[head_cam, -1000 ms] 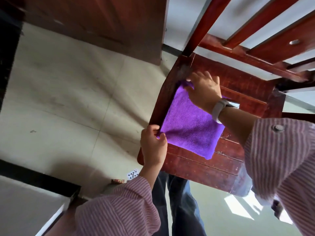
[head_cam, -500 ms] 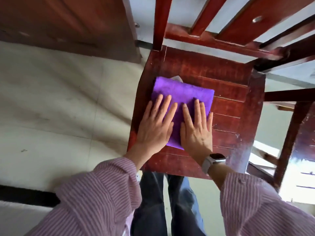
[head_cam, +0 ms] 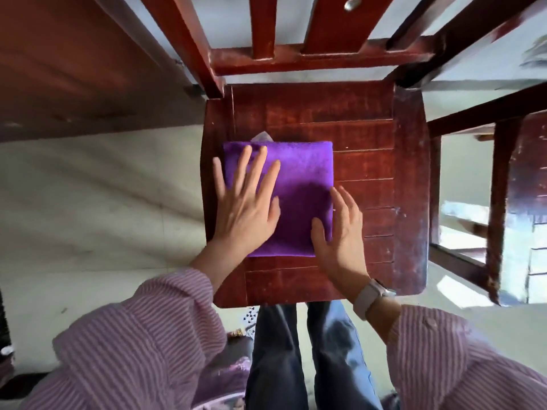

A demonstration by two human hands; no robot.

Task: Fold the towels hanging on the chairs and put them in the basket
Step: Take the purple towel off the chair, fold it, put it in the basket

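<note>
Hands on the towel [head_cam: 299, 179] folded on the chair [head_cam: 370, 137] seat: left hand [head_cam: 247, 208] spread flat to pin it, right hand [head_cam: 340, 232] open, fingers at its right edge, thumb on top, likely to square or lift it.

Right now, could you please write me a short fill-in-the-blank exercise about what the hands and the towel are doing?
1. The folded towel is ____ in colour.
2. It lies on the wooden seat of a ____.
3. The left hand presses flat on the towel with its fingers ____.
4. A watch sits on the ____ wrist.

Missing words: purple; chair; straight; right
</note>
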